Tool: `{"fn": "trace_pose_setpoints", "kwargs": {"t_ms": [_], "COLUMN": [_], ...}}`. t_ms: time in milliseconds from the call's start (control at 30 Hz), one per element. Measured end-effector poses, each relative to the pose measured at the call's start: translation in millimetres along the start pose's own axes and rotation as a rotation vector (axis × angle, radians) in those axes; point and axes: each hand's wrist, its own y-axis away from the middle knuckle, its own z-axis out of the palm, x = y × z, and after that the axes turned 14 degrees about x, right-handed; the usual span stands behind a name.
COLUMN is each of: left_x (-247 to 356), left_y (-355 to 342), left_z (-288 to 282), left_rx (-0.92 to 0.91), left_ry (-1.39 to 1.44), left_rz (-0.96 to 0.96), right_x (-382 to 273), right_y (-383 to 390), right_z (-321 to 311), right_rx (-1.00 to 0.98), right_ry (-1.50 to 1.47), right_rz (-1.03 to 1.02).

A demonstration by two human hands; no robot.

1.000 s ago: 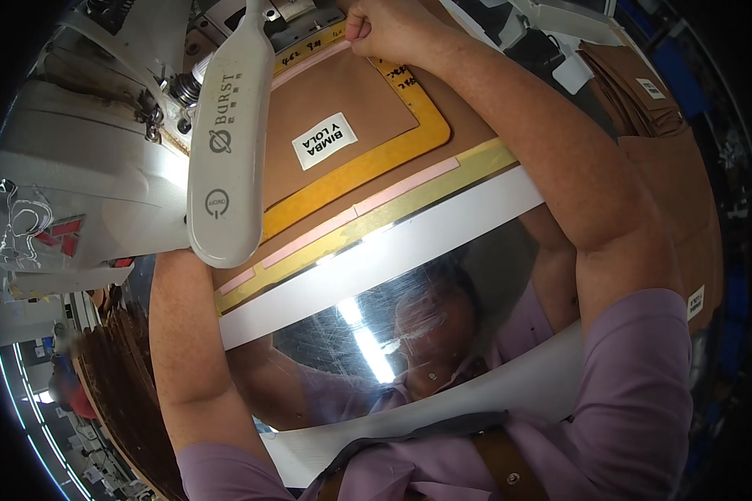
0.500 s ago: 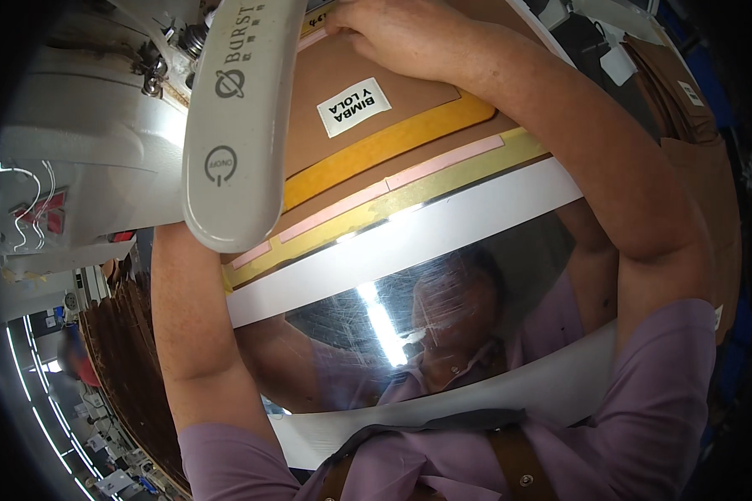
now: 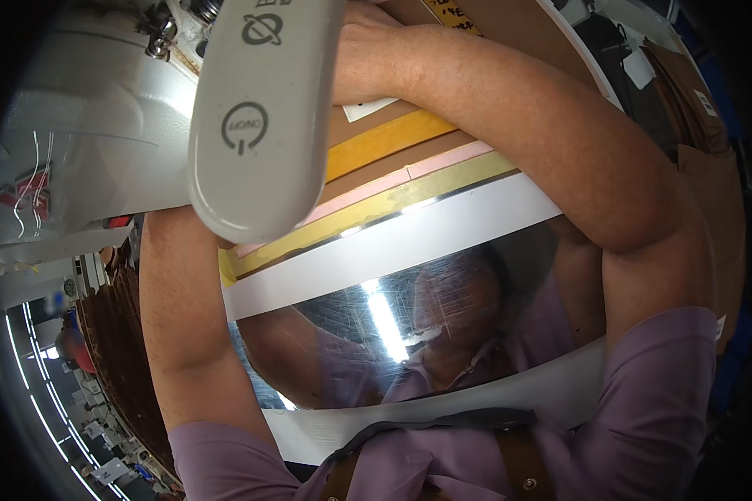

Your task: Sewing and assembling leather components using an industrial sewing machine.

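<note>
My right hand reaches across brown pieces beneath a sewing machine, its fingers hidden behind a long grey lamp head. Just below it show a white label and the bottom of a yellow template. My left forearm runs up behind the lamp, which hides my left hand. Nearer me lie pink strips on a yellow band, a white strip and a scratched reflective plate.
The grey machine body fills the upper left. Stacked brown pieces lie at the right. A dark wooden edge runs down the left, beside a distant person in red and lit workstations.
My right hand has moved left and down, its fingers going out of sight behind the lamp. The lamp appears larger and covers more of the template and label.
</note>
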Motion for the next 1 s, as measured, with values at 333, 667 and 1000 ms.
{"fn": "trace_pose_setpoints", "kwargs": {"t_ms": [333,667,1000], "left_x": [56,155,153], "left_y": [78,119,113], "left_z": [-23,-21,0], "left_rx": [0.108,-0.163,-0.050], "left_ry": [-0.090,-0.341,-0.474], "left_rz": [0.125,0.321,0.433], "right_x": [-3,5,17], "right_y": [-1,7,2], "right_z": [-17,-7,4], "right_rx": [-0.167,0.038,0.054], "right_ry": [-0.048,-0.057,-0.006], "right_rz": [0.001,-0.165,-0.293]}}
